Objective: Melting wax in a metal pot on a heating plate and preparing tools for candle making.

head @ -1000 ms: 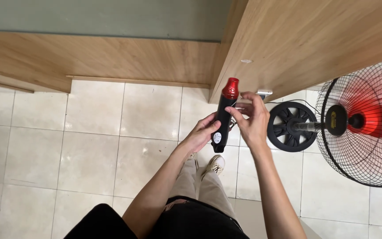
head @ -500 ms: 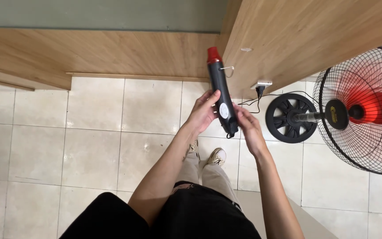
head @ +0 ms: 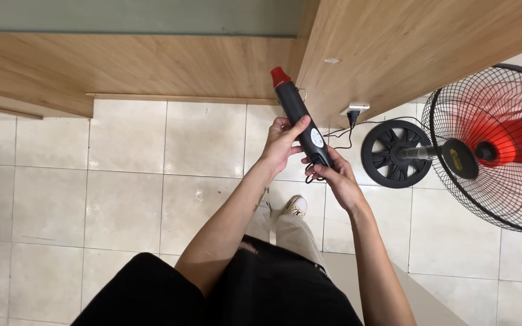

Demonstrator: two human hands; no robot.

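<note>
- Hands meet in front of the body, above a pale tiled floor (head: pixel 122 199), both on one slim black tool (head: pixel 300 118) with a red tip (head: pixel 280 76).
- Left hand (head: pixel 282 147) wraps the tool's mid-body from the left, fingers curled round it and the thumb laid along its upper side, a closed grip on the barrel.
- Right hand (head: pixel 335 181) holds the tool's lower end, fingers closed about it where a thin black cord (head: pixel 312 175) loops out beside the fingertips.
- Tool is tilted, its red tip pointing up and to the left toward the corner where two wooden panels meet; a round white label (head: pixel 316 137) shows on its side between the two hands.
- Small wire hook (head: pixel 302 92) sticks out of the tool just below the red tip.
- Wooden cabinet side (head: pixel 406 48) rises to the right of the tool; a white socket (head: pixel 355 108) with a black plug (head: pixel 351 118) sits at its lower edge, a cable running off it.
- Standing fan (head: pixel 490 148) with a black wire cage and red blades stands well to the right, its round black base (head: pixel 392 154) on the tiles near the right hand.
- Pale shoes (head: pixel 295 206) and beige trouser legs show below the hands.
</note>
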